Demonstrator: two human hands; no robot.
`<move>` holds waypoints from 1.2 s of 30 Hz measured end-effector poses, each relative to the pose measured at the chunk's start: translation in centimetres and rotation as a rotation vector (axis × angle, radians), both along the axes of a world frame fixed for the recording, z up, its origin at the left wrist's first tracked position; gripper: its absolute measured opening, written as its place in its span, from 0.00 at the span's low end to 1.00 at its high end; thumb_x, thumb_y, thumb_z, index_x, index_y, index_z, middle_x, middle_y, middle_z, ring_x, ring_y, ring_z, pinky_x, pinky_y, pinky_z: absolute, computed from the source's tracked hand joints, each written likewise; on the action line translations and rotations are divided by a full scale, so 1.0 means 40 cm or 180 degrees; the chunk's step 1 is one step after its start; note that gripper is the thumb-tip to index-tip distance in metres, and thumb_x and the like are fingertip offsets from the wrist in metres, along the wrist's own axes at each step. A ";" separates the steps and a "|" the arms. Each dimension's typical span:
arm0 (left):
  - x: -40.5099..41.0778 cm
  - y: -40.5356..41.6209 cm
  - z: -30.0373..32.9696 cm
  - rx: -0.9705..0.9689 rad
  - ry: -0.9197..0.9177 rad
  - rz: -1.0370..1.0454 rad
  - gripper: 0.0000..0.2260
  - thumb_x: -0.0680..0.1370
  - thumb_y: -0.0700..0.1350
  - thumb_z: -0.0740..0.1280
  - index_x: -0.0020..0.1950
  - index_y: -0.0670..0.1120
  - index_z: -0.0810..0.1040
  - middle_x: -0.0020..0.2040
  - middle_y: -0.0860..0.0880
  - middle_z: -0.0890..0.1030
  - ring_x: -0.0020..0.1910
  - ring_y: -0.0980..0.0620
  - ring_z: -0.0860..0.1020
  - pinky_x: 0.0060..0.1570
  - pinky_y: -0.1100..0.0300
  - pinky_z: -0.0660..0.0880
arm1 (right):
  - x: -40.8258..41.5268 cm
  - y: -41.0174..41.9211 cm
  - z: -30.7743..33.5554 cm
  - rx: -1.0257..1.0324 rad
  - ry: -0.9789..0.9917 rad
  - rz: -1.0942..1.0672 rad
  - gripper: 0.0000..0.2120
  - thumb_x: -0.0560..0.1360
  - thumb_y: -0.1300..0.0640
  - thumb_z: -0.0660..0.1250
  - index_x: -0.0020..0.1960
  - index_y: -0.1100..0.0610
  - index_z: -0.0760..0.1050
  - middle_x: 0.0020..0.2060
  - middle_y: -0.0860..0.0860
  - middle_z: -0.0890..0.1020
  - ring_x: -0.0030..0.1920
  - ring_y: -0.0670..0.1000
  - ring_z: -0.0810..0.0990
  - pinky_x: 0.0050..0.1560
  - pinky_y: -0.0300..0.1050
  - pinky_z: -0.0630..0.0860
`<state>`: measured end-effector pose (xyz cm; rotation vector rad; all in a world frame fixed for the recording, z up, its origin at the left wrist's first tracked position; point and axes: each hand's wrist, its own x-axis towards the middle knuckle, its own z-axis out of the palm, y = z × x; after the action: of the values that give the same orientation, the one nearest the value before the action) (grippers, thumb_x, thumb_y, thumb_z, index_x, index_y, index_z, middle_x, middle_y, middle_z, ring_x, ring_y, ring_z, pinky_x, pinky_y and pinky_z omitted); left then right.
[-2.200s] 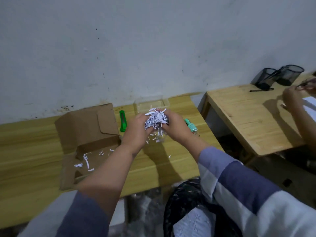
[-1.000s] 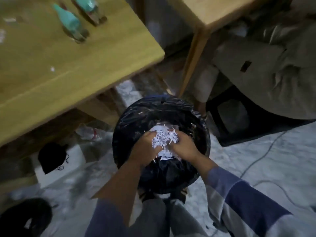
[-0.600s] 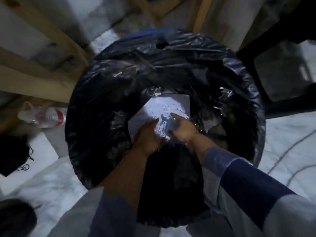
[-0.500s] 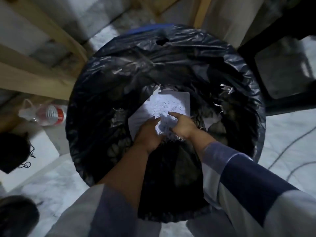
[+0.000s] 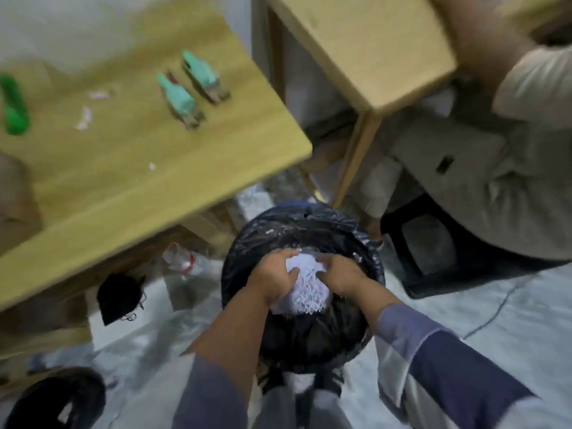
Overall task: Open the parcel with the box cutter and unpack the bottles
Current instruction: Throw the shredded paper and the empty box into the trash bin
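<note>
Both my hands hover over the mouth of a bin lined with a black bag, on the floor right of the table. My left hand and my right hand have their fingers spread on either side of a white heap of shredded paper lying in the bin. Two small bottles with teal caps lie side by side on the wooden table. The green box cutter lies at the table's left. A blurred corner of the cardboard parcel shows at the left edge.
A second wooden table stands to the right, with another person seated beside it on a black stool. A plastic bottle and a black object lie under my table. Paper scraps dot the tabletop.
I carried the wad of shredded paper from the table down into the bin and let it go there. My view has since risen, bringing the table back into sight.
</note>
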<state>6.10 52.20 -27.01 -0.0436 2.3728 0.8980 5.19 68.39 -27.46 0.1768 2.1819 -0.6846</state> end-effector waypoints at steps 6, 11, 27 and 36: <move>-0.008 -0.087 0.310 -0.0040 0.0509 0.0472 0.15 0.79 0.43 0.64 0.66 0.47 0.75 0.64 0.49 0.78 0.63 0.50 0.75 0.58 0.64 0.69 | -0.046 -0.067 0.325 -0.0012 0.0586 0.0606 0.16 0.77 0.55 0.62 0.63 0.56 0.74 0.61 0.55 0.79 0.60 0.56 0.77 0.57 0.46 0.73; -0.001 -0.181 0.437 -0.0050 0.0848 0.0968 0.14 0.78 0.42 0.65 0.63 0.45 0.77 0.62 0.47 0.79 0.61 0.49 0.76 0.59 0.63 0.69 | -0.106 -0.138 0.477 -0.0167 0.0942 0.0782 0.20 0.78 0.54 0.61 0.68 0.57 0.70 0.65 0.56 0.76 0.63 0.57 0.76 0.61 0.47 0.71; -0.317 -0.585 0.385 -0.0621 0.1450 0.1101 0.19 0.75 0.44 0.67 0.67 0.49 0.73 0.69 0.46 0.69 0.69 0.46 0.67 0.69 0.54 0.64 | -0.367 -0.564 0.494 -0.0236 0.2033 0.0807 0.17 0.77 0.60 0.60 0.65 0.57 0.74 0.64 0.55 0.75 0.65 0.57 0.74 0.67 0.48 0.69; -0.519 -0.625 0.339 -0.1234 0.1346 0.0715 0.23 0.82 0.52 0.55 0.77 0.55 0.57 0.79 0.52 0.50 0.78 0.47 0.47 0.74 0.43 0.50 | -0.427 -0.579 0.425 0.0343 0.2106 0.1404 0.27 0.75 0.60 0.62 0.73 0.58 0.62 0.76 0.57 0.58 0.76 0.57 0.56 0.75 0.48 0.54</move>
<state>-14.67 27.21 -13.44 -0.3059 2.9571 0.5697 -11.88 45.23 -10.45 -0.5374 2.7515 -0.3992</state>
